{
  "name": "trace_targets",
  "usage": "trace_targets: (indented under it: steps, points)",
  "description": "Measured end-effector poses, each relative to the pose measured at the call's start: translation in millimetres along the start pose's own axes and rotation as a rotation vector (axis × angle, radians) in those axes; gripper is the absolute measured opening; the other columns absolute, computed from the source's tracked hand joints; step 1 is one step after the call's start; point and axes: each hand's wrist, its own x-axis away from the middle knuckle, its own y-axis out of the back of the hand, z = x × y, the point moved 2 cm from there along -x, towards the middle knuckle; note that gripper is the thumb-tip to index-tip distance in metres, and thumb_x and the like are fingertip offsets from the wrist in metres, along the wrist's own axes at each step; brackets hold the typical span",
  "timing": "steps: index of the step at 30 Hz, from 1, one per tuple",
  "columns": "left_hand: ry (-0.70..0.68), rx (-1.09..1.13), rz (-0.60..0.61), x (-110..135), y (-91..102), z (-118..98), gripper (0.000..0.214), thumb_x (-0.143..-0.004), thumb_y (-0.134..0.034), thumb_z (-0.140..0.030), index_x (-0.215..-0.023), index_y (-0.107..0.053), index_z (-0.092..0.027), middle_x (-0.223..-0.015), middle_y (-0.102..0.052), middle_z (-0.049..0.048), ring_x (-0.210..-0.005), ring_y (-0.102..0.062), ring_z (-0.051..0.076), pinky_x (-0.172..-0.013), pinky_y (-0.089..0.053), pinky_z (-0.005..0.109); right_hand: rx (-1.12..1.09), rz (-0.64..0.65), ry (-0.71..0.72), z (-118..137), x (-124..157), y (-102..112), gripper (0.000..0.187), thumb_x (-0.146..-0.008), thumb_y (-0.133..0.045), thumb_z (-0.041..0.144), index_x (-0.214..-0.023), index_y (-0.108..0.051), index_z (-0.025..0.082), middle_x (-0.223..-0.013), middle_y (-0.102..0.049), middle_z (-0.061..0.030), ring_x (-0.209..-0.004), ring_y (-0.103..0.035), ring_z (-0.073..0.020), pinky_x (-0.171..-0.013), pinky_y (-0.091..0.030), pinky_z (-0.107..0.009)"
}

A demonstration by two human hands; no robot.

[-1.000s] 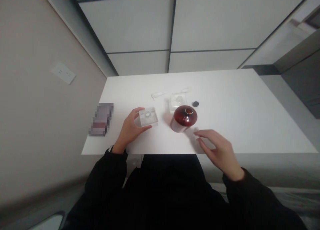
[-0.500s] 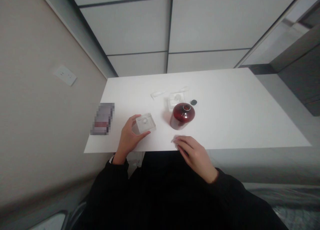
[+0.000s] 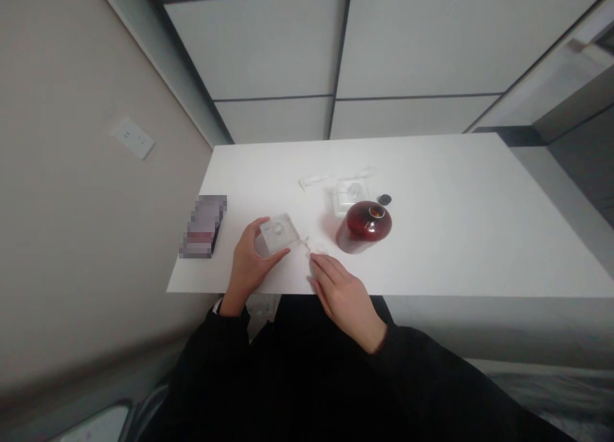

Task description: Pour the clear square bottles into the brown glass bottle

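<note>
My left hand (image 3: 249, 260) grips a clear square container (image 3: 279, 233) from its left side, thumb along the front and fingers behind. A round opening or ring shows on the container's top. Just to the right, my right hand (image 3: 345, 296) has its fingers pinched together by a small translucent whitish piece (image 3: 307, 244), whose exact kind is too faint to make out. That piece reaches close to the container's right corner. Right of it stands a dark red-brown glass bottle (image 3: 363, 228) with an uncapped round mouth, apart from both hands.
Behind the bottle sits another clear square container (image 3: 352, 192), partly hidden by it. A small black cap (image 3: 384, 199) lies beside that. Thin clear strip-like pieces (image 3: 314, 181) lie further back. A blurred-out flat object (image 3: 204, 228) rests at the white table's (image 3: 460, 237) left edge.
My right hand has moved left with the whitish piece, from in front of the bottle to beside the container. My left hand keeps its hold. The view has shifted slightly.
</note>
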Motion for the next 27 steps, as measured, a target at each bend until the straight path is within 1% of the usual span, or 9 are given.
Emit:
trace_targets:
  steps: [2,4,7,10,12,17,20,23,27]
  points:
    - [-0.013,-0.006,-0.007,-0.1,1.7,1.1,0.073,-0.083,-0.087,-0.052,-0.143,-0.056,-0.024,-0.143,-0.066,0.0119,-0.135,-0.064,0.031,-0.117,-0.053,0.051,0.0,-0.008,-0.005,-1.3,-4.0,0.8,0.039,-0.109,-0.046,0.022,-0.135,-0.071,0.007,-0.137,-0.074,-0.0188,-0.131,-0.07,-0.031,-0.114,-0.061,-0.049]
    - [-0.017,-0.012,-0.007,-0.2,3.1,1.9,0.073,-0.083,-0.087,-0.052,-0.143,-0.055,-0.024,-0.142,-0.066,0.0116,-0.134,-0.065,0.031,-0.117,-0.054,0.05,0.005,-0.003,-0.013,-3.0,-8.4,-0.5,0.039,-0.109,-0.045,0.022,-0.135,-0.071,0.007,-0.143,-0.071,-0.0187,-0.137,-0.067,-0.0317,-0.119,-0.057,-0.051]
    - [-0.002,-0.025,-0.009,0.0,4.6,2.9,0.074,-0.083,-0.086,-0.054,-0.143,-0.055,-0.025,-0.141,-0.067,0.0114,-0.132,-0.066,0.031,-0.115,-0.054,0.051,0.03,0.035,-0.045,-1.8,-9.5,-8.0,0.044,-0.11,-0.045,0.024,-0.146,-0.063,0.006,-0.156,-0.061,-0.0195,-0.149,-0.057,-0.0333,-0.12,-0.055,-0.051]
    - [0.012,-0.034,-0.018,0.0,5.5,3.8,0.074,-0.082,-0.087,-0.053,-0.143,-0.055,-0.025,-0.141,-0.067,0.0112,-0.132,-0.066,0.031,-0.115,-0.054,0.051,0.071,0.065,-0.074,2.2,-7.9,-18.1,0.05,-0.11,-0.045,0.027,-0.152,-0.056,0.001,-0.16,-0.055,-0.0234,-0.152,-0.052,-0.0354,-0.12,-0.055,-0.051]
    - [0.016,-0.036,-0.019,-0.6,6.0,4.1,0.074,-0.082,-0.087,-0.053,-0.143,-0.055,-0.025,-0.141,-0.067,0.0111,-0.132,-0.066,0.031,-0.115,-0.054,0.051,0.083,0.073,-0.098,2.3,-11.5,-24.8,0.054,-0.11,-0.046,0.028,-0.154,-0.053,-0.002,-0.161,-0.052,-0.0264,-0.153,-0.051,-0.0369,-0.122,-0.052,-0.053]
    - [0.023,-0.043,-0.007,-2.1,7.0,4.0,0.074,-0.082,-0.087,-0.053,-0.143,-0.055,-0.025,-0.141,-0.067,0.0106,-0.132,-0.066,0.031,-0.115,-0.055,0.05,0.068,0.069,-0.212,-10.9,-40.8,-41.0,0.064,-0.107,-0.052,0.029,-0.161,-0.041,-0.004,-0.165,-0.041,-0.0322,-0.157,-0.044,-0.0425,-0.125,-0.046,-0.063]
    - [0.022,-0.045,-0.011,-2.2,7.0,4.1,0.075,-0.081,-0.088,-0.054,-0.142,-0.056,-0.025,-0.141,-0.067,0.0107,-0.132,-0.066,0.031,-0.115,-0.055,0.05,0.066,0.074,-0.268,-16.9,-54.2,-45.1,0.067,-0.107,-0.054,0.03,-0.16,-0.039,-0.007,-0.166,-0.037,-0.0348,-0.158,-0.042,-0.0442,-0.125,-0.045,-0.063]
    - [0.03,-0.045,-0.014,-2.3,6.9,4.8,0.076,-0.081,-0.088,-0.055,-0.143,-0.056,-0.024,-0.14,-0.067,0.0107,-0.13,-0.066,0.031,-0.114,-0.055,0.05,0.077,0.071,-0.274,-16.2,-51.8,-41.5,0.067,-0.107,-0.055,0.034,-0.157,-0.043,-0.008,-0.165,-0.041,-0.0347,-0.156,-0.046,-0.0428,-0.126,-0.045,-0.059]
    - [0.035,-0.041,-0.007,-3.0,7.2,5.6,0.076,-0.081,-0.087,-0.056,-0.142,-0.056,-0.024,-0.138,-0.067,0.0109,-0.13,-0.067,0.031,-0.115,-0.055,0.051,0.086,0.047,-0.224,-11.7,-30.7,-31.2,0.072,-0.105,-0.059,0.037,-0.162,-0.04,-0.003,-0.162,-0.047,-0.0332,-0.153,-0.05,-0.042,-0.123,-0.05,-0.058]
